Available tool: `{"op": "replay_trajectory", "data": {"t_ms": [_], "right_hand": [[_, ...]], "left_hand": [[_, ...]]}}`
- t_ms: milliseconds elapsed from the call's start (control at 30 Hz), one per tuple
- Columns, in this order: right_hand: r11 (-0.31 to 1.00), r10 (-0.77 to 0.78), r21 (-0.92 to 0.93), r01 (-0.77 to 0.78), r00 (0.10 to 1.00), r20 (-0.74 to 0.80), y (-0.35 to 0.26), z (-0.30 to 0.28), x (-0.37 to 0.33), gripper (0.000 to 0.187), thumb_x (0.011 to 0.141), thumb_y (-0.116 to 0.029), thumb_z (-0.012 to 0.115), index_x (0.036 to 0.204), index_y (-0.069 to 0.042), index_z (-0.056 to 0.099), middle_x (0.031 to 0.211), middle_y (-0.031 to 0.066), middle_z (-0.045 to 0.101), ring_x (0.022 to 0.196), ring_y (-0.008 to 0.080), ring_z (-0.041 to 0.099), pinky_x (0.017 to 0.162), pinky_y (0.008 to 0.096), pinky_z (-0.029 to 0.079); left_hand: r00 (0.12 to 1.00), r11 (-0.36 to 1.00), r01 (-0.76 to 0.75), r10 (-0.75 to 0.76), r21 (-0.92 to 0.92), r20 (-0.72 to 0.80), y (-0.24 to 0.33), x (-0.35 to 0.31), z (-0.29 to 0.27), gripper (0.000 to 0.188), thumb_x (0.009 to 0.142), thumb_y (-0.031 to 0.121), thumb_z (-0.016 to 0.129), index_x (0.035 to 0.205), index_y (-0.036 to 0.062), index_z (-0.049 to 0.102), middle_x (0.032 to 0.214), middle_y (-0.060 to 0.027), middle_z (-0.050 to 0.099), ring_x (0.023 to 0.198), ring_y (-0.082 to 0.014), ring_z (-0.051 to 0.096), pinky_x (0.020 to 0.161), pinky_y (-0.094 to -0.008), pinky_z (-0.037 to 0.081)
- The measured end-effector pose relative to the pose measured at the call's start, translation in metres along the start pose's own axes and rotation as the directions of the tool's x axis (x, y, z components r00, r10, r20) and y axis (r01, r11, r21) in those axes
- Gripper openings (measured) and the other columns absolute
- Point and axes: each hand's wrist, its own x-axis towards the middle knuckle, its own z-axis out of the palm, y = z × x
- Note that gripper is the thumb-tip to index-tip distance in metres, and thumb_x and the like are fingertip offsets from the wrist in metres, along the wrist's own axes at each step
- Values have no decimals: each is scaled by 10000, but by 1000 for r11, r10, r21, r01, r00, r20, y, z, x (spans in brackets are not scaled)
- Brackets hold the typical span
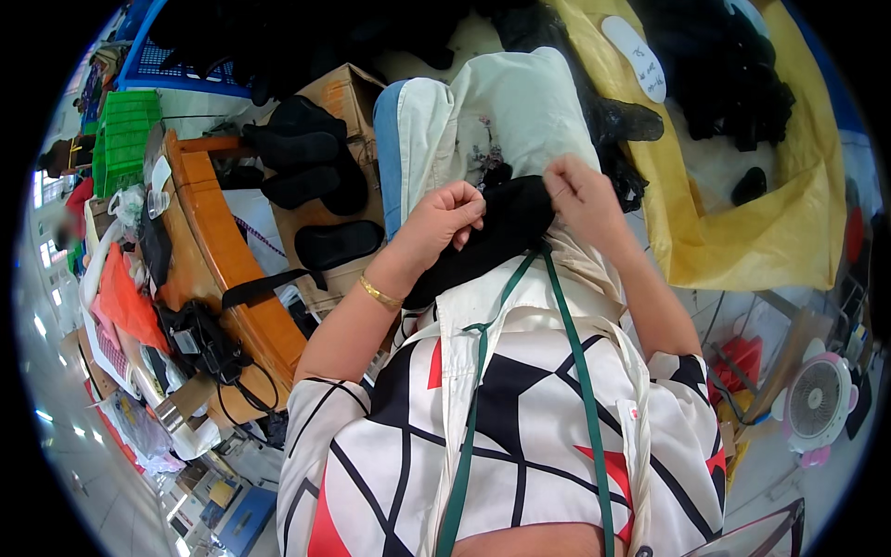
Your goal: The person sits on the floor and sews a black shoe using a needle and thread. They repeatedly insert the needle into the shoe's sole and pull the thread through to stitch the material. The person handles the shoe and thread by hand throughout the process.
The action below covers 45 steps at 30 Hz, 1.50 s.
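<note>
Head view: a person sits with a white apron (529, 102) spread over the lap and two dark green straps (464, 418) running down the front; a patterned blouse (501, 390) shows beneath.
Black piece: a soft-looking black piece (506, 218) lies on the lap, between the two hands; its exact kind I cannot tell.
Left hand: the left hand (444, 221) is closed, fingers curled in, at the black piece's upper left edge; whether anything sits between its fingertips I cannot tell; a gold bracelet (379, 292) circles the wrist.
Right hand: the right hand (580, 193) pinches the black piece at its upper right corner, thumb and fingers together.
Cardboard: on the cardboard (345, 88), left of the lap, lie black soles (339, 243); a wooden bench (206, 218) stands just beside its left edge.
Yellow sheet: a white insole (636, 58) rests at the upper left edge of the yellow sheet (789, 251); dark items (733, 84) lie inside its rim; a fan (817, 395) stands beyond its lower right corner.
</note>
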Motion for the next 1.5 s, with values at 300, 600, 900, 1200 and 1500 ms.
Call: {"op": "replay_trajectory", "data": {"t_ms": [300,600,900,1200,1500], "right_hand": [[986,165,29,-163,981,-100,20,-15,-4,101,984,-113,592,962,-16,576,716,34,563,647,91,518,613,261,444],[971,138,208,-117,986,-89,-3,-24,-13,69,1006,-92,554,969,-35,564,706,-7,549,595,44,472,547,202,378],[561,-553,766,313,831,66,-84,-60,-57,65,939,-18,608,957,12,553,700,47,572,538,100,493,499,224,375],[697,-520,717,-26,670,530,-105,-40,-58,96,952,-58,645,950,37,639,811,111,710,692,189,692,623,275,528],[944,-314,-7,331,902,296,-49,-7,-26,71,880,-88,687,950,-85,674,870,56,644,735,223,649,627,322,506]], "left_hand": [[955,839,-204,284,504,-85,4,1,14,138,946,119,678,1032,17,644,686,33,541,605,-28,444,574,-207,396],[902,694,-253,421,674,-95,-1,16,20,190,820,143,787,920,-4,722,793,-32,596,661,-125,521,647,-250,455],[899,654,-240,428,717,-90,-1,20,18,231,771,189,784,848,-10,695,1003,-119,622,903,-264,624,795,-337,502],[957,653,-73,259,754,-131,27,-2,47,372,798,335,756,674,-6,671,683,-130,662,583,-271,601,600,-404,480],[986,984,166,-167,-66,-5,18,-4,15,148,977,217,652,928,83,615,711,-1,646,440,-26,426,386,-178,316]]}}
